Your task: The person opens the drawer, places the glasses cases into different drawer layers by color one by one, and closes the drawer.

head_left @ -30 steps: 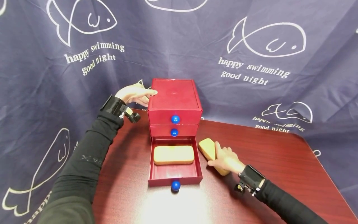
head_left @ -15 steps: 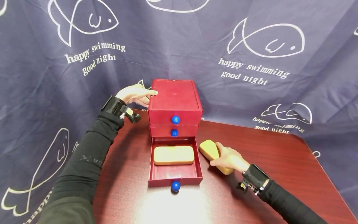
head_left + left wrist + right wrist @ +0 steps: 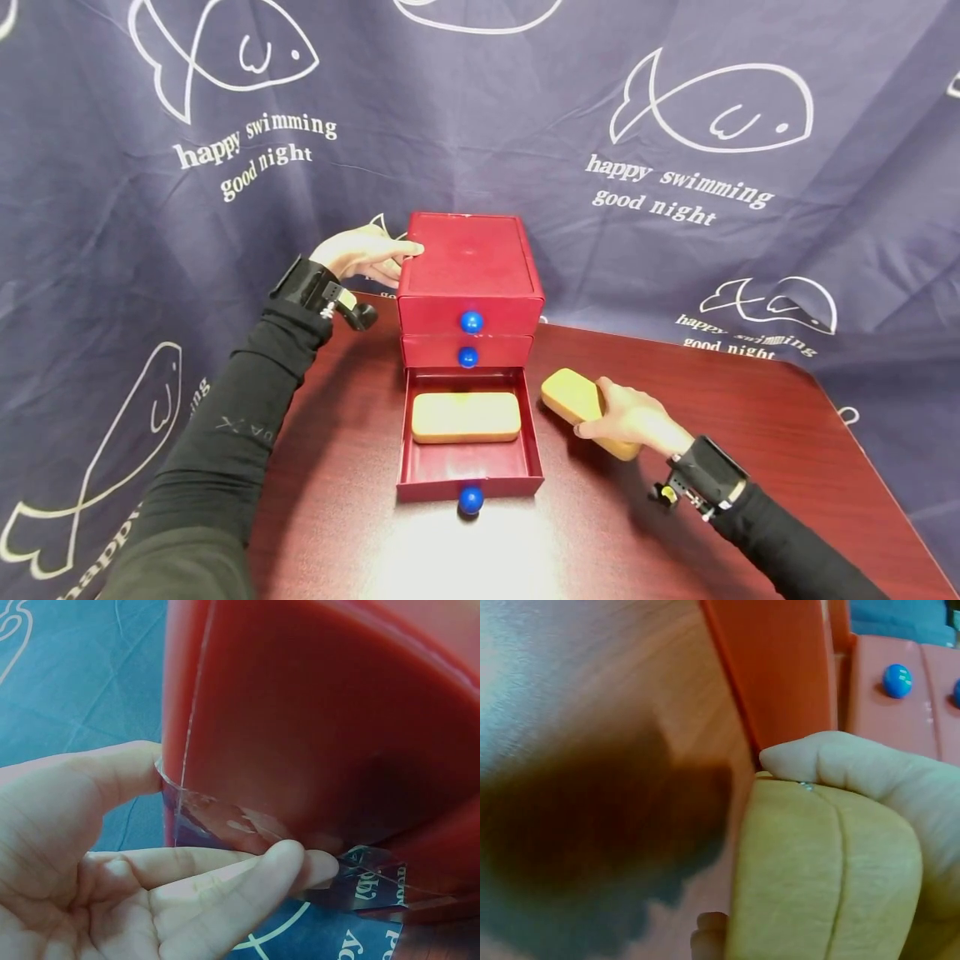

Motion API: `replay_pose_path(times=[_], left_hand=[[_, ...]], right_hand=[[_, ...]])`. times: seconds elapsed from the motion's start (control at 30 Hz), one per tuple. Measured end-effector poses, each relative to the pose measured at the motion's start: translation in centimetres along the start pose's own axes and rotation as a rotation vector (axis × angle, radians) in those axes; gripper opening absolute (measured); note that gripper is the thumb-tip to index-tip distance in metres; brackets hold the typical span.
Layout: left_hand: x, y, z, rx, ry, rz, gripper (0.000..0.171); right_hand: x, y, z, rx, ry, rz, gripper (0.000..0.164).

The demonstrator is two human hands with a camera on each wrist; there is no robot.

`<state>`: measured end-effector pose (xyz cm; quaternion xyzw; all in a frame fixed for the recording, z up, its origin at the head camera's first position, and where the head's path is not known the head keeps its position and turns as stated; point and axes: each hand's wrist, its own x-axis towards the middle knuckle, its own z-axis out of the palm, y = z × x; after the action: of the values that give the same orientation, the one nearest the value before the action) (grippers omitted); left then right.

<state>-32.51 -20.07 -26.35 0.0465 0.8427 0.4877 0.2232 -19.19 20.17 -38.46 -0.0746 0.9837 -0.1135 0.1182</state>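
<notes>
My right hand grips a yellow glasses case, thumb on one side and fingers on the other. The right wrist view shows the end of this case with its lid seam; it appears just above the table. A second yellow glasses case lies crosswise in the pulled-out bottom drawer of a red drawer cabinet. My left hand holds the cabinet's rear left corner, thumb on the top edge. In the left wrist view, its fingers lie against the side near some clear tape.
Two upper drawers with blue knobs are closed. Another blue knob sticks out from the bottom drawer's front. A dark blue curtain with white fish hangs behind the reddish-brown table.
My right hand has moved a little to the right with the glasses case, which appears to have come up off the table. The left hand and cabinet stay put.
</notes>
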Motion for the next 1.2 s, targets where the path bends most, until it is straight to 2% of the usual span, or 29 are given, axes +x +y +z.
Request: replay_pose_path(times=[0.13, 0.4, 0.63, 0.9, 1.1, 1.2], left_hand=[[0.0, 0.0, 0.0, -0.017, 0.006, 0.000, 0.053], [0.2, 0.1, 0.1, -0.030, 0.011, -0.002, 0.053], [0.3, 0.2, 0.3, -0.033, -0.001, 0.012, 0.052], [0.5, 0.3, 0.5, -0.018, 0.016, -0.008, 0.054], [0.5, 0.3, 0.6, -0.024, 0.032, -0.011, 0.054], [0.6, 0.3, 0.6, -0.024, 0.035, -0.011, 0.055]], right_hand=[[-0.5, 0.1, -1.2, 0.016, 0.045, -0.039, 0.081], [-1.3, 0.0, -3.1, 0.015, 0.202, -0.158, 0.075], [-1.8, -0.8, -3.7, 0.063, 0.295, -0.200, 0.079], [-2.5, -1.6, -4.1, 0.143, 0.382, -0.283, 0.084], [-2.4, -1.6, -4.1, 0.108, 0.424, -0.433, 0.083], [-2.1, -1.6, -3.8, 0.079, 0.418, -0.510, 0.082]])
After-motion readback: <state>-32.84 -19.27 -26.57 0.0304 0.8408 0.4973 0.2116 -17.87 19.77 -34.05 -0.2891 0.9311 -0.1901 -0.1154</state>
